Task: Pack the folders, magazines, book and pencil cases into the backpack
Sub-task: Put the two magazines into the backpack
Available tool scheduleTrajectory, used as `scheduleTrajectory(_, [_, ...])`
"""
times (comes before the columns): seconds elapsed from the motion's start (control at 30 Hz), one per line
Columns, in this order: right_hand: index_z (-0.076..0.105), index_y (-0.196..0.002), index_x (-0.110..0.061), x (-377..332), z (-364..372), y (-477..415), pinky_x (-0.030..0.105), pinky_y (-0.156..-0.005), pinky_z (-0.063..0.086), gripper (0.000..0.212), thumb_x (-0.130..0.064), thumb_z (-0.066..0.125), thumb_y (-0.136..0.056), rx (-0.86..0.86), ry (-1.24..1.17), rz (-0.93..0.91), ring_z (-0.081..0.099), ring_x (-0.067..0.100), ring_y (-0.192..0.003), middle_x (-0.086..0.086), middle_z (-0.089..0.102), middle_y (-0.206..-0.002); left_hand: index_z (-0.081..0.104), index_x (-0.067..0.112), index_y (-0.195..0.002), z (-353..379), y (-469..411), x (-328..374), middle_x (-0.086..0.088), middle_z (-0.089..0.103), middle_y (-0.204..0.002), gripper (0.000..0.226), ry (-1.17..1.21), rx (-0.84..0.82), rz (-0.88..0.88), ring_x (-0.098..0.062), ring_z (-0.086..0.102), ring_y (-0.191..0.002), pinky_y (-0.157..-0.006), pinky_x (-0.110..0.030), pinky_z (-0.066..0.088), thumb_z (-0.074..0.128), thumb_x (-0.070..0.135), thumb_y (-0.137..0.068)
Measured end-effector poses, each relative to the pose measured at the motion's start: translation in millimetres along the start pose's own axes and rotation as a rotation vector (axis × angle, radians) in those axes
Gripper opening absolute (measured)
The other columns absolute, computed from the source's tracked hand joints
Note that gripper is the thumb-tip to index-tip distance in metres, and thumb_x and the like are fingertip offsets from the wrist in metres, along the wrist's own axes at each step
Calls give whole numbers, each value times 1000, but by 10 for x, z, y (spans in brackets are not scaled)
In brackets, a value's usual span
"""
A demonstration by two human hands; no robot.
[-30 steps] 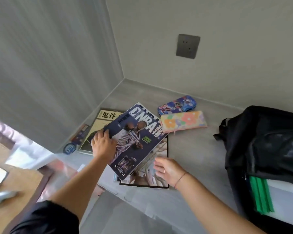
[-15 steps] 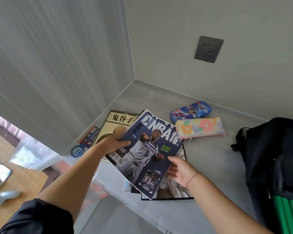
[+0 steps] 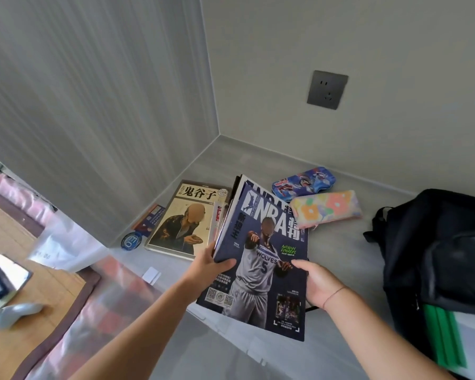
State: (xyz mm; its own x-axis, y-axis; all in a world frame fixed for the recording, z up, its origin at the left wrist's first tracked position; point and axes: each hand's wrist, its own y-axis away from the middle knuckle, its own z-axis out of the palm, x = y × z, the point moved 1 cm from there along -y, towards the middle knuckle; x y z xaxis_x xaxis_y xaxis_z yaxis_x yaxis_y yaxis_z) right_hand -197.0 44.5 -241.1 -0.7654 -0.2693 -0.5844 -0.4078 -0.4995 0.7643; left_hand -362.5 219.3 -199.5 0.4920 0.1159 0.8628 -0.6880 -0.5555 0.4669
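A dark blue NBA magazine [image 3: 261, 259], with at least one more magazine under it, is lifted off the grey tabletop. My left hand [image 3: 211, 266] grips its left edge, thumb on the cover. My right hand [image 3: 317, 283] holds the right edge, thumb on top. A beige book [image 3: 181, 218] with a seated figure on its cover lies flat to the left. A blue printed pencil case [image 3: 303, 182] and a pastel flowered pencil case [image 3: 327, 208] lie behind the magazines. The black backpack [image 3: 436, 256] stands at the right, with green folders [image 3: 444, 335] sticking out of it.
The grey tabletop [image 3: 340, 242] sits in a wall corner, with a dark socket [image 3: 327, 89] on the back wall. Cards and a round blue badge [image 3: 131, 240] lie by the left wall. Lower left, a wooden surface holds a grey mouse [image 3: 15, 314].
Both hands have gathered the magazines and raised them off the table, straightened and tilted up toward me. My left hand moved from the cover's top to gripping its left edge.
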Motion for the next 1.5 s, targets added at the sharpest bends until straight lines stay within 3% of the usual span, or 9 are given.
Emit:
scheduleTrajectory(0.1, [64,-106,-7,48,-54,127,35,-65,53,21,-5,50,-90,-94,-8,14,68,28,-76,14,72,-85,52,19,-120,22,124,-20,-6,69,-103,39,10,-2,26,-25,66,-94,-75,-26,53,66,7,-86])
scheduleTrajectory(0.33, [58,-110,-4,-54,-80,274,39,-72,49,23,3,44,-92,-108,22,0,61,31,-82,17,64,-96,56,18,-109,16,329,-132,-20,72,-93,30,188,38,-137,-33,68,-75,-70,-40,56,70,10,-83])
scheduleTrajectory(0.7, [60,-101,-4,127,147,280,40,-73,49,20,3,43,-94,-123,54,39,61,31,-81,16,64,-94,57,15,-109,-135,548,-306,-20,72,-89,26,169,95,-150,-28,68,-66,-61,-34,56,67,8,-85])
scheduleTrajectory(0.87, [57,-108,-3,77,361,269,40,-76,47,22,6,43,-93,-133,37,-64,58,29,-78,14,62,-91,56,21,-104,-284,571,-259,-16,72,-85,25,192,137,-131,-25,69,-62,-56,-31,55,68,11,-85])
scheduleTrajectory(0.97, [57,-107,-4,36,396,273,40,-79,47,27,12,42,-91,-129,30,-169,58,28,-79,12,62,-92,58,17,-109,-324,536,-198,-19,72,-95,35,225,130,-87,-33,68,-74,-72,-42,58,68,-1,-81])
scheduleTrajectory(1.1, [48,-129,3,-119,303,307,48,-99,41,51,24,44,-82,-84,97,-380,56,31,-105,17,61,-116,58,8,-112,-234,394,-51,-16,72,-102,52,192,99,-3,-35,67,-90,-76,-39,57,65,-21,-69])
scheduleTrajectory(1.23, [51,-123,-2,-460,148,471,37,-82,50,60,32,42,-74,-69,114,-545,60,21,-86,0,71,-88,61,5,-104,32,267,128,-13,70,-99,43,224,94,58,-28,65,-89,-75,-33,55,65,-22,-71])
scheduleTrajectory(1.37, [48,-124,-11,-620,-16,637,25,-72,49,65,32,41,-75,-59,138,-608,62,10,-86,-3,64,-97,62,6,-102,242,176,220,-6,70,-92,39,262,102,90,-22,66,-82,-69,-29,55,67,-19,-72])
scheduleTrajectory(1.5, [58,-112,-7,-535,-244,639,28,-74,49,56,32,44,-74,-35,182,-566,65,7,-80,-15,74,-76,63,11,-102,397,138,183,-12,70,-102,38,223,69,81,-27,66,-91,-84,-39,54,70,-13,-73])
